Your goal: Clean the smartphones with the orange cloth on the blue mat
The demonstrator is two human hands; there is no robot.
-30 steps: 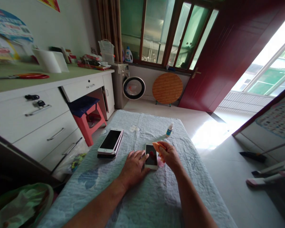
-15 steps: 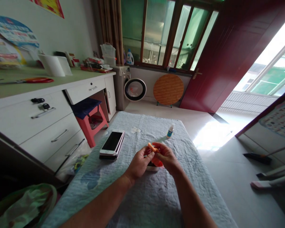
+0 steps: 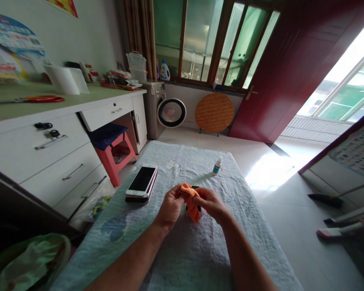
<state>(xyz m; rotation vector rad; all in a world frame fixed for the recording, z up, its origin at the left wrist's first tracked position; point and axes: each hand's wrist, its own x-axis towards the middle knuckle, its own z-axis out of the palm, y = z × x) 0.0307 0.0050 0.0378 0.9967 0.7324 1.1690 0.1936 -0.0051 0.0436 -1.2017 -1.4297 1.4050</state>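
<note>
Here, both of my hands meet over the middle of a pale blue quilted cover (image 3: 182, 258) spread across a table, and between them I hold a small orange cloth (image 3: 191, 201). My left hand (image 3: 170, 206) pinches the cloth's upper edge between thumb and fingertips, while my right hand (image 3: 210, 203) grips the other side, fingers curled closed around it, so the cloth hangs in a loose fold between the two. Directly beneath the cloth, mostly hidden by it and by my fingers, lies a small phone (image 3: 195, 187) on the cover; only its dark top edge shows just beyond my knuckles. To the left of my grip and a little farther from me sits a stack of smartphones (image 3: 142, 182), dark screens up, well apart from my left hand. Beyond my right hand, toward the far end of the cover, stands a small white dropper bottle (image 3: 217, 165) with a blue label, upright. Farther off to the left of my grip a white desk with drawers (image 3: 57, 141) runs along the wall, with a red stool (image 3: 113, 151) tucked beneath it, and past the far edge of the cover a washing machine (image 3: 165, 109) stands by the window.
</note>
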